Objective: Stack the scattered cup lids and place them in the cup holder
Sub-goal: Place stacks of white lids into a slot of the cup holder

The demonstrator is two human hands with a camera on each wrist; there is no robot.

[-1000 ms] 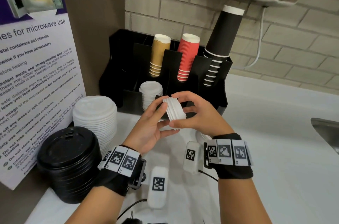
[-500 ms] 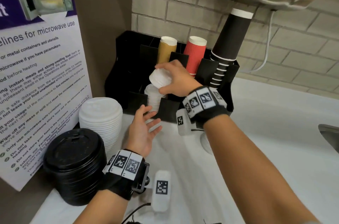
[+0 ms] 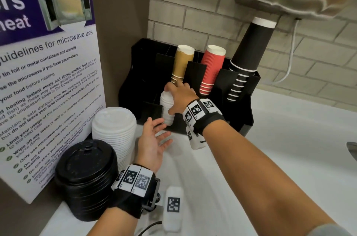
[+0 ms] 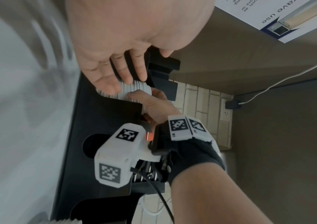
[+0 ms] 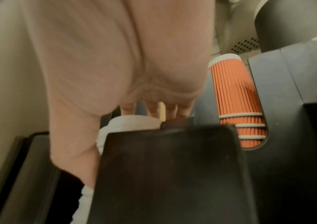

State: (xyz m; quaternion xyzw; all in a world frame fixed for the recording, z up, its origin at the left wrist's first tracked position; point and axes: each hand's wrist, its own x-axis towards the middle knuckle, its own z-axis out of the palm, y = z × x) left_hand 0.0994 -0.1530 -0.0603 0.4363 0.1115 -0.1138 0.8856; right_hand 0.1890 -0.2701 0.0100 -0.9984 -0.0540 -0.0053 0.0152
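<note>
A small stack of white cup lids (image 3: 165, 104) stands in the front left slot of the black cup holder (image 3: 248, 104). My right hand (image 3: 174, 100) grips the top of this stack, fingers over the top and thumb down its side. The right wrist view shows that thumb beside the lid stack (image 5: 134, 123), behind the holder's front wall (image 5: 173, 166). My left hand (image 3: 161, 132) is open just in front of the holder, fingers spread. In the left wrist view its fingertips (image 4: 115, 87) touch the lid stack (image 4: 139, 89).
Left of the holder stand a tall stack of larger white lids (image 3: 114, 125) and a stack of black lids (image 3: 85, 175), against a microwave poster (image 3: 48, 81). The holder also carries brown cups (image 3: 182, 63), red cups (image 3: 212, 69) and black cups (image 3: 249, 50). A sink edge (image 3: 352, 148) lies far right.
My right hand carried the small lids from between both hands up to the holder and lowered them onto the stack there. The left hand let go and stays open below.
</note>
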